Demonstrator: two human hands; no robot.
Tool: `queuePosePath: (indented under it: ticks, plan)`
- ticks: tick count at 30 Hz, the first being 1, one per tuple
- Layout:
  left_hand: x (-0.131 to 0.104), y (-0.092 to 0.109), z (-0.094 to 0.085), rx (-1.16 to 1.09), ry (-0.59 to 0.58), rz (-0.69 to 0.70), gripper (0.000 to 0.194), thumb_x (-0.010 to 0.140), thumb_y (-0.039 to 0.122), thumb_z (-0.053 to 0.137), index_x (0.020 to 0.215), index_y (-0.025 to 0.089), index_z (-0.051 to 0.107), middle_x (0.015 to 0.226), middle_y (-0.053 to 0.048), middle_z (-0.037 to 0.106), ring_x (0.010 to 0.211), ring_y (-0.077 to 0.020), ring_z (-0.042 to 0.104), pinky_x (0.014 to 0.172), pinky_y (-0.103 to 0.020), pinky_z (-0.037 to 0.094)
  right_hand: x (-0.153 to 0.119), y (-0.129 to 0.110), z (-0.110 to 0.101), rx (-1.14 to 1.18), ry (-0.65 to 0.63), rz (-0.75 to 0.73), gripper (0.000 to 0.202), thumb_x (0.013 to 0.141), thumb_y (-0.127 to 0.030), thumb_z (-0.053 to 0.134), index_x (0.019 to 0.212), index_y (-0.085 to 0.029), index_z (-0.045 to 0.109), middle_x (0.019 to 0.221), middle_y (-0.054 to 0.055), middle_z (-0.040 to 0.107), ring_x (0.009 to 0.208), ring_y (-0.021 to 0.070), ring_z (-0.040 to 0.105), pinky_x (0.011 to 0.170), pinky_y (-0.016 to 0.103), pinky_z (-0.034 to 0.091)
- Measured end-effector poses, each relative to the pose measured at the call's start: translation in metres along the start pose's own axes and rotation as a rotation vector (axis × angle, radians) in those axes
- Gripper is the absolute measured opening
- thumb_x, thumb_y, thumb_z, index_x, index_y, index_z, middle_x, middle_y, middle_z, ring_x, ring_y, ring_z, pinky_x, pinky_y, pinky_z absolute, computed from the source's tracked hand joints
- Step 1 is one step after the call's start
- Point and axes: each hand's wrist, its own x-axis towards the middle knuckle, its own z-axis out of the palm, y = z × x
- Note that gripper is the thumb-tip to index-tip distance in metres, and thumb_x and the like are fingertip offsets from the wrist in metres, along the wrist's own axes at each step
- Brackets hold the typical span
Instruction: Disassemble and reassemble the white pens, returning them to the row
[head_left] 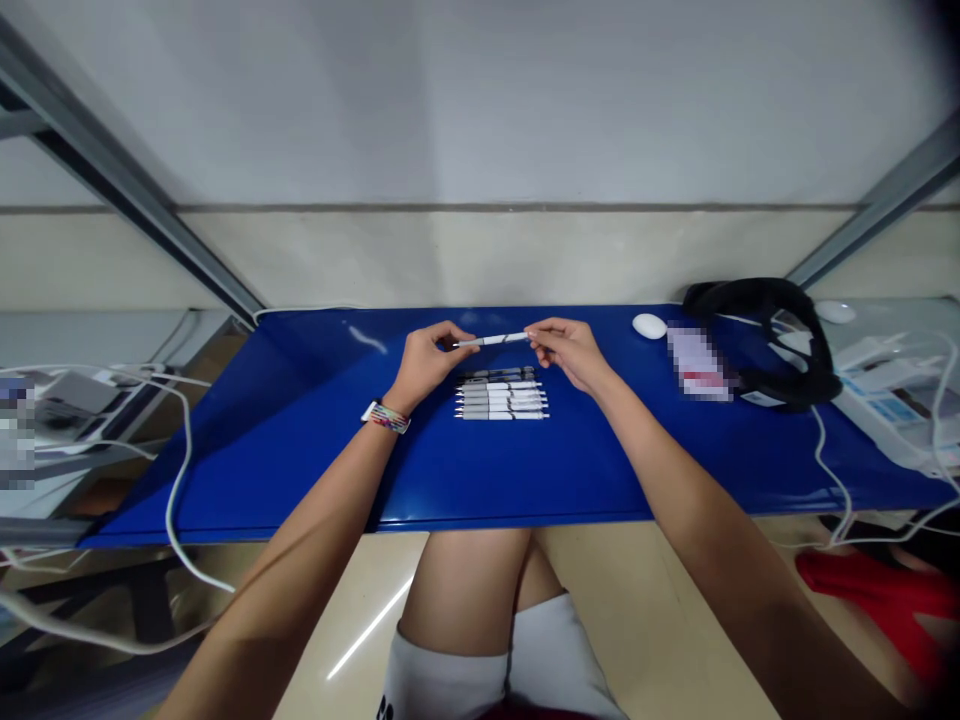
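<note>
A white and grey pen (499, 340) is held level just above the blue tabletop (480, 475), its tip toward the left. My left hand (433, 358) pinches the tip end between thumb and fingers. At the other end, the fingertips of my right hand (564, 350) grip the pen. Below it, several similar pens (501, 400) lie side by side in a stack of rows, tips to the left. Darker pens (499, 376) lie at the far side of that group.
To the right lie a white mouse-like oval (649, 326), a blurred pale packet (699, 362) and a black headset strap (817, 350). White cables (180, 470) hang over the left edge. Metal posts (217, 265) flank the table, with a wall (480, 255) behind it.
</note>
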Motion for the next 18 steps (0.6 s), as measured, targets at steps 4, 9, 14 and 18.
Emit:
queuePosePath:
  ticks: [4, 9, 14, 18]
  plan:
    - [-0.0041, -0.0030, 0.0010, -0.002, 0.006, 0.034, 0.025, 0.086, 0.042, 0.085, 0.095, 0.019, 0.083, 0.096, -0.007, 0.083, 0.086, -0.0200, 0.070, 0.082, -0.033, 0.051, -0.0044, 0.0030, -0.0055, -0.041, -0.041, -0.032, 0.039, 0.073, -0.048, 0.094, 0.094, -0.019, 0.079, 0.080, 0.004, 0.073, 0.058, 0.0114, 0.060, 0.047, 0.025, 0.046]
    - [-0.0038, -0.0055, 0.0029, -0.012, -0.007, 0.015, 0.024, 0.088, 0.042, 0.084, 0.095, 0.019, 0.083, 0.098, -0.007, 0.083, 0.089, -0.0205, 0.071, 0.084, -0.034, 0.051, -0.0035, 0.0044, -0.0053, -0.069, -0.014, -0.048, 0.039, 0.070, -0.046, 0.096, 0.094, -0.018, 0.081, 0.077, 0.005, 0.076, 0.062, 0.0139, 0.064, 0.055, 0.028, 0.054]
    - [-0.0032, -0.0090, 0.0019, -0.049, -0.065, 0.000, 0.023, 0.089, 0.041, 0.083, 0.092, 0.018, 0.082, 0.095, -0.007, 0.082, 0.085, -0.0182, 0.069, 0.081, -0.032, 0.049, 0.0000, 0.0087, -0.0025, -0.067, 0.009, -0.105, 0.037, 0.070, -0.044, 0.096, 0.092, -0.018, 0.083, 0.073, 0.005, 0.076, 0.067, 0.0178, 0.070, 0.063, 0.033, 0.059]
    - [-0.0036, -0.0081, 0.0007, -0.077, -0.112, -0.043, 0.024, 0.090, 0.040, 0.081, 0.091, 0.017, 0.080, 0.085, -0.005, 0.079, 0.075, -0.0151, 0.064, 0.073, -0.030, 0.046, 0.0009, 0.0107, -0.0039, -0.075, -0.005, -0.137, 0.035, 0.072, -0.043, 0.096, 0.094, -0.018, 0.084, 0.075, 0.006, 0.077, 0.066, 0.0174, 0.070, 0.066, 0.035, 0.060]
